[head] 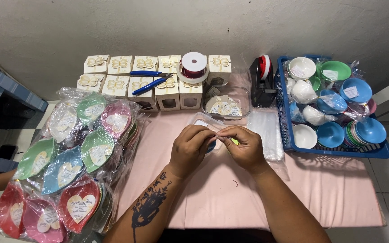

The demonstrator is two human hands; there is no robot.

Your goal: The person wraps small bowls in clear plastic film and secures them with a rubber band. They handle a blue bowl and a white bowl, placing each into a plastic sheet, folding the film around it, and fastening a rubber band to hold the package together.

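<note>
Pink table (320, 193): both hands (219, 146) pinch a small blue-and-white item (211, 145), mostly hidden.

— How's the light?
— Bright, even, from overhead; the hands cast soft shadows on the pink tablecloth (338, 193).
— Sharpness?
— Crisp centrally. Glare on the plastic-wrapped dishes (68, 153); the edges bow slightly.
</note>
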